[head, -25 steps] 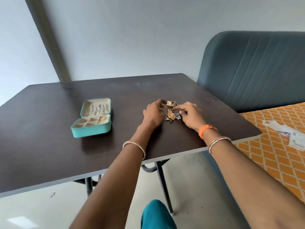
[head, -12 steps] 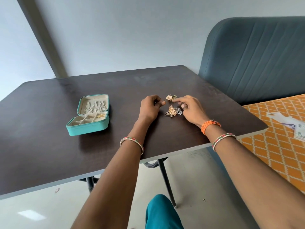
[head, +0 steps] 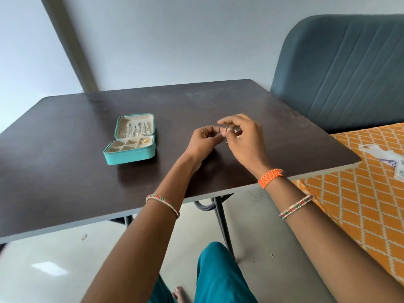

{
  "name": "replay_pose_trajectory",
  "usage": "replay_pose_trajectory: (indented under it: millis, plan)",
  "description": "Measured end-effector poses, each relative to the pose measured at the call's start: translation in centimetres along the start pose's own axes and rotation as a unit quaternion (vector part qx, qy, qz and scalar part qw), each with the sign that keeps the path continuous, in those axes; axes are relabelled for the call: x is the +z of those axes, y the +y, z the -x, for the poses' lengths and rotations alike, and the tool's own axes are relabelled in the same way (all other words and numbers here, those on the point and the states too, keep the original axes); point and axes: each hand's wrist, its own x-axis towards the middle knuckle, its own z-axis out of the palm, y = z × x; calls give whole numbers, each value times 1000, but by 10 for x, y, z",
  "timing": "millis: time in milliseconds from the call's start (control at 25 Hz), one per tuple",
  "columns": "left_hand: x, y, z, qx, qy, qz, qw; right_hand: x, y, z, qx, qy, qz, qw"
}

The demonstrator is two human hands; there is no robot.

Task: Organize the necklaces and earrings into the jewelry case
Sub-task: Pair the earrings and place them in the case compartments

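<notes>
While both hands (head: 227,138) pinch it, earring (head: 227,129) sits between fingertips.

This looks like a room in a home, likely a bedroom. A padded blue-grey headboard (head: 341,68) rises behind a bed with an orange lattice-patterned sheet (head: 358,206), right beside a dark folding bench (head: 65,167). Plain pale walls (head: 175,40) and a light tiled floor (head: 65,270) complete the domestic look.
</notes>
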Motion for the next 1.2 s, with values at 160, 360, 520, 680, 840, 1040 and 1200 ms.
replay_pose_trajectory:
  millis: [160,360,520,680,840,1040,1200]
  plan:
    - [-16,16,40,-132,3,280,951,4,-36,21,58,16,-91,994]
    - [-41,36,77,-161,29,389,907,8,-60,25,46,-89,-144,985]
    - [-53,48,94,-144,40,389,909,11,-75,23,13,-87,-145,986]
    - [-71,60,102,-130,55,388,911,22,-88,14,18,-139,-213,967]
    - [-88,79,112,-121,85,312,938,35,-97,3,175,-216,-339,899]
    - [-139,72,105,111,344,-256,897,80,-87,-13,327,-286,-306,847]
    - [-157,37,92,68,275,-415,864,114,-80,-13,322,-269,-265,868]
